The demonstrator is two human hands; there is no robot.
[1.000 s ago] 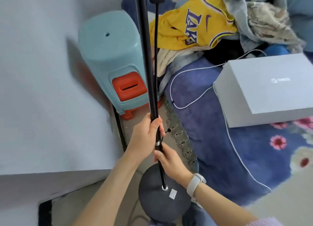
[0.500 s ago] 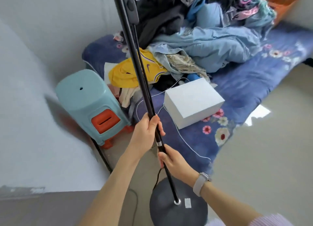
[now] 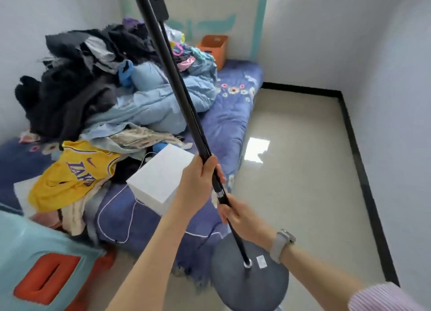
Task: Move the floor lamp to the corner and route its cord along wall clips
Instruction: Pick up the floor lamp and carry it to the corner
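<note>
room first: bed (image 3: 233, 115) fills the left half & centre of frame, piled w/ clothes, a white box (image 3: 161, 178) near its lower edge. bare floor (image 3: 303, 171) takes the right half, running to the far corner (image 3: 341, 93) at mid-right where the black skirting turns. a teal stool (image 3: 35, 259) sits in the lower left corner of frame.

floor lamp: its pole (image 3: 186, 105) is the long axis, a steep diagonal from top centre of frame down to lower centre-right, top leaning left. it ends in the round dark base (image 3: 254, 287) at the bottom edge, base looks to be off or just skimming the floor, can't tell which. a thin dark cord (image 3: 207, 236) shows just left of the lower pole, over the bed edge; where it goes isn't visible, no wall clips in view.

hands: both wrapped tight round the pole. left hand (image 3: 200, 182) is the upper one, at centre of frame. right hand (image 3: 242, 220) grips just below it, past the silver joint, nearer the base, w/ a watch on that wrist.

key relation: the open corner lies up & right of both hands across bare floor, the bed is on the left side. so imo the carry goes rightward in frame, right hand leading the heavy base end, left hand steering the top. risk: cord snagging on the bed edge.
</note>
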